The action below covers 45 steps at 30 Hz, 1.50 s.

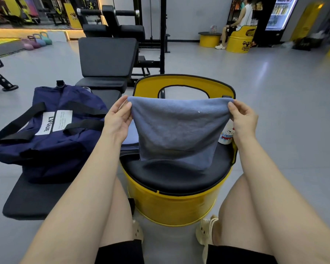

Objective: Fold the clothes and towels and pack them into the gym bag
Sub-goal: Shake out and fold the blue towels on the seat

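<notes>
The left hand [118, 119] and right hand [243, 119] each pinch a top corner of the blue towel [175, 134], hanging it over the yellow seat [171, 208] to fold squarely; the gym bag [46, 138] waits on the desk [32, 199] nearby.

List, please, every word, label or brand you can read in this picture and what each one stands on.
"LVQUE": white patch on the navy gym bag.
Small print on the second white patch beside it: too small to read.
Lettering on the white bottle: blurred.
Logo on the far yellow barrel seat: unreadable.
Fridge labels: too small.
</notes>
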Tool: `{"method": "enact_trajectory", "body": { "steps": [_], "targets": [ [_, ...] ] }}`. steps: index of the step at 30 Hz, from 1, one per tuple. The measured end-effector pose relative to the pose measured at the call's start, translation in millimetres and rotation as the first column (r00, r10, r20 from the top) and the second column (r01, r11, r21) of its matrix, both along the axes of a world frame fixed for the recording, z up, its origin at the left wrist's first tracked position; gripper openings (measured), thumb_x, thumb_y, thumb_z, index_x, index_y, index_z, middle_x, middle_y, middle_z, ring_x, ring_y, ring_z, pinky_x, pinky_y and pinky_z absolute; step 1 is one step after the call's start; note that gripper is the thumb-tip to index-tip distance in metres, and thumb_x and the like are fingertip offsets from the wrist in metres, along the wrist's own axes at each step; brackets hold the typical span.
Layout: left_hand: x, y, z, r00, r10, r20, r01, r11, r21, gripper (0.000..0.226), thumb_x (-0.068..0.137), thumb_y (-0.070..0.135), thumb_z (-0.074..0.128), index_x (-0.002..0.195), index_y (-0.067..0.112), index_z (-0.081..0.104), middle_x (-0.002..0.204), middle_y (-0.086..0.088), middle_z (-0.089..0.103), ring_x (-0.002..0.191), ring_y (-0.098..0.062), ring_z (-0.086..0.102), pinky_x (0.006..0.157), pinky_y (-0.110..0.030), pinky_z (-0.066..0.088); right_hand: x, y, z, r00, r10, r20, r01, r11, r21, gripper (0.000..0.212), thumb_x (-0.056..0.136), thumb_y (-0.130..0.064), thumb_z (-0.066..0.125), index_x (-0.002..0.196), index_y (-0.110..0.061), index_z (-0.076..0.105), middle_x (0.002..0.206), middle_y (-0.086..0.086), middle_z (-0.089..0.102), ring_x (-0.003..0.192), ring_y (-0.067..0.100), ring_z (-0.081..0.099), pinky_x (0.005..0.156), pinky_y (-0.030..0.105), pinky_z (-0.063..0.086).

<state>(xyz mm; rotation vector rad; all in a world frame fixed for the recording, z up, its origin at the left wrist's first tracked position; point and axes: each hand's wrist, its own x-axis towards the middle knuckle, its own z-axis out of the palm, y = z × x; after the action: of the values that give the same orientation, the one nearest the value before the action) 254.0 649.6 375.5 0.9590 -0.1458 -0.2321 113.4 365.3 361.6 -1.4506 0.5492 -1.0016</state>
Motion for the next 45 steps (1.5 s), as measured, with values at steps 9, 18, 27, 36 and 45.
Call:
{"method": "enact_trajectory", "body": {
  "steps": [9, 18, 27, 36, 45],
  "targets": [
    [5, 2, -4, 0.955, 0.204, 0.215, -0.232, 0.966, 0.112, 0.019, 0.087, 0.000, 0.064, 0.095, 0.016, 0.066, 0.083, 0.006, 0.072, 0.087, -0.015, 0.064, 0.086, -0.032, 0.053, -1, 3, 2, 0.998, 0.010, 0.064, -0.011, 1.000, 0.014, 0.012, 0.089, -0.016, 0.066, 0.101, -0.018, 0.068, 0.098, -0.002, 0.068, 0.102, 0.017, 0.064, 0.098, 0.038, 0.050],
    [2, 4, -4, 0.933, 0.218, 0.285, -0.269, 0.951, 0.153, 0.021, 0.087, -0.001, 0.064, 0.094, 0.019, 0.066, 0.079, 0.011, 0.071, 0.084, -0.008, 0.064, 0.083, -0.030, 0.053, -10, 9, 8, 0.984, 0.153, 0.095, -0.159, 0.985, 0.062, 0.009, 0.092, -0.016, 0.063, 0.096, -0.024, 0.066, 0.096, -0.003, 0.069, 0.098, 0.017, 0.065, 0.086, 0.033, 0.055],
    [-7, 10, -3, 0.947, 0.080, 0.312, -0.140, 0.974, 0.177, 0.026, 0.088, 0.000, 0.061, 0.104, 0.021, 0.064, 0.090, 0.012, 0.072, 0.093, -0.009, 0.065, 0.066, -0.022, 0.055, -23, 5, 10, 0.970, 0.237, 0.054, -0.240, 0.970, 0.043, 0.022, 0.095, -0.012, 0.057, 0.113, -0.023, 0.064, 0.102, -0.008, 0.069, 0.096, 0.009, 0.066, 0.067, 0.022, 0.055],
    [1, 3, -29, 0.968, -0.105, 0.229, 0.001, 0.911, 0.413, 0.057, 0.086, 0.005, 0.065, 0.138, 0.021, 0.046, 0.137, 0.006, 0.051, 0.117, -0.007, 0.053, 0.072, -0.027, 0.057, -15, -1, -17, 0.945, 0.302, -0.124, -0.292, 0.952, 0.095, 0.035, 0.096, -0.012, 0.056, 0.129, -0.024, 0.056, 0.101, -0.011, 0.065, 0.092, 0.010, 0.062, 0.055, 0.019, 0.052],
    [39, -31, -80, 0.966, -0.225, 0.130, 0.098, 0.778, 0.621, 0.072, 0.089, -0.013, 0.051, 0.149, 0.018, 0.026, 0.148, 0.007, 0.037, 0.102, -0.007, 0.060, 0.089, -0.035, 0.051, 32, -28, -70, 0.823, 0.363, -0.437, -0.349, 0.930, 0.115, 0.062, 0.093, -0.002, 0.055, 0.146, -0.028, 0.036, 0.125, -0.002, 0.055, 0.123, 0.022, 0.050, 0.102, 0.046, 0.045]
  ]
}}
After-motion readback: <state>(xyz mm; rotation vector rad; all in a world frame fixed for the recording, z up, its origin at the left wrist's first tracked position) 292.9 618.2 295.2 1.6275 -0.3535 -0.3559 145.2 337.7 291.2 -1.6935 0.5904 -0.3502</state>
